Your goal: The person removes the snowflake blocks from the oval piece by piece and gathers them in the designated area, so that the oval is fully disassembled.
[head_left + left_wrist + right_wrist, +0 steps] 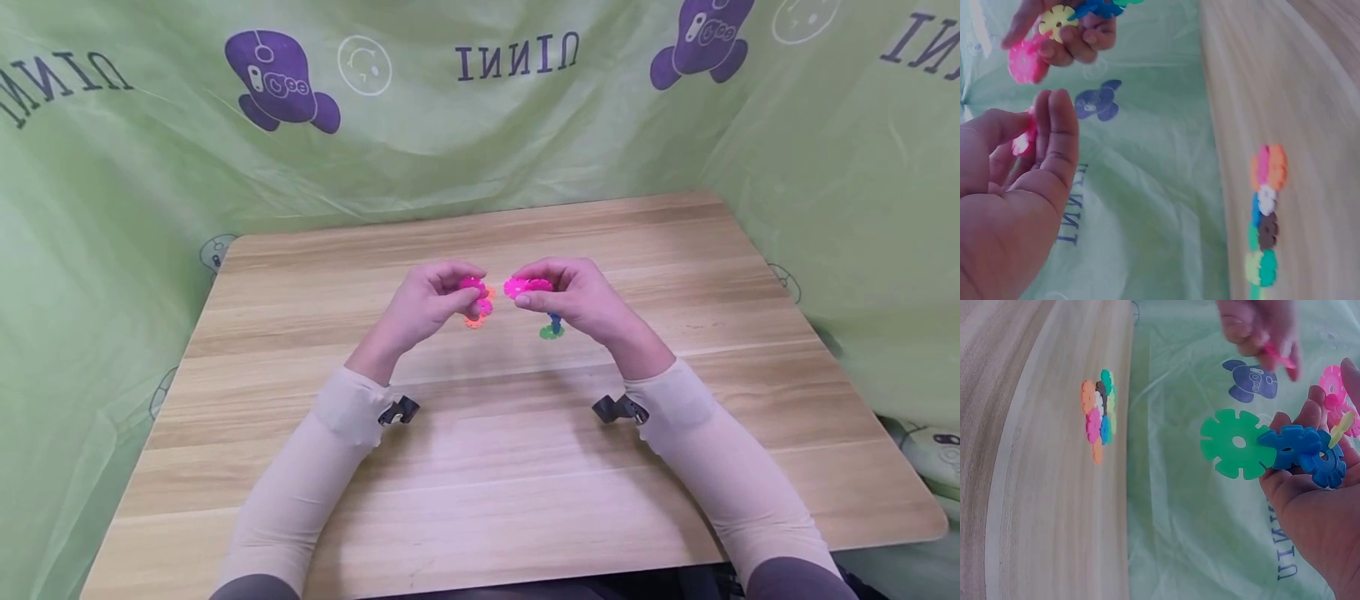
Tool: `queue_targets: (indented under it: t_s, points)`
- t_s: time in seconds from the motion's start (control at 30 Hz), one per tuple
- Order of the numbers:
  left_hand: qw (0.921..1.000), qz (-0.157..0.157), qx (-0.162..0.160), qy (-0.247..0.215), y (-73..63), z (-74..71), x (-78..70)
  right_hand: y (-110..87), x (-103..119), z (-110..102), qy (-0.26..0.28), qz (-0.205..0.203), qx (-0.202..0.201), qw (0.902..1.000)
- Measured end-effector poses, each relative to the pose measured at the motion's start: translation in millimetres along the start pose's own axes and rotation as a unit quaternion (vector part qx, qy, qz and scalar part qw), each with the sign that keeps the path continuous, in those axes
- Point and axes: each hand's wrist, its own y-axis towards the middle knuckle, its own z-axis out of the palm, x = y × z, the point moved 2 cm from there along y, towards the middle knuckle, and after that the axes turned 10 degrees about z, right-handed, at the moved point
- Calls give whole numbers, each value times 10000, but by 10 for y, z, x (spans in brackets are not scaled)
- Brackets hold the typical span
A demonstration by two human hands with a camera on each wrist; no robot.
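Observation:
My left hand (pixel 423 307) pinches a pink notched plastic disc (pixel 1023 142) between thumb and fingertips, above the table. Opposite it, my right hand (pixel 583 293) holds a chain of slotted discs joined at their notches. In the right wrist view the chain runs from a green disc (pixel 1217 449) through two blue discs (pixel 1294 437) and a yellow disc (pixel 1340 429) to pink discs (pixel 1332 381). The pink end points toward the left hand, with a gap between it and the left hand's disc. Part of the chain is hidden by the right fingers.
A small pile of loose discs (pixel 1093 422) in orange, pink, white, brown, blue and green lies on the wooden table (pixel 480 508), beyond the left hand. A green printed curtain (pixel 450 142) surrounds the table's back and sides.

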Motion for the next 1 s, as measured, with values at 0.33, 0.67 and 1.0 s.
queue_targets:
  t_s: [0.33,0.67,1.0]
  points:
    - [9831,-1465,263,1069,28,-328,522,5,-5,25,-106,127,100,9998]
    - [9646,-2465,-125,934,15,-532,919,10,-40,34,-116,227,109,9996]
    - [9549,-2526,-501,1478,0,-557,783,15,-48,49,-96,241,149,9996]
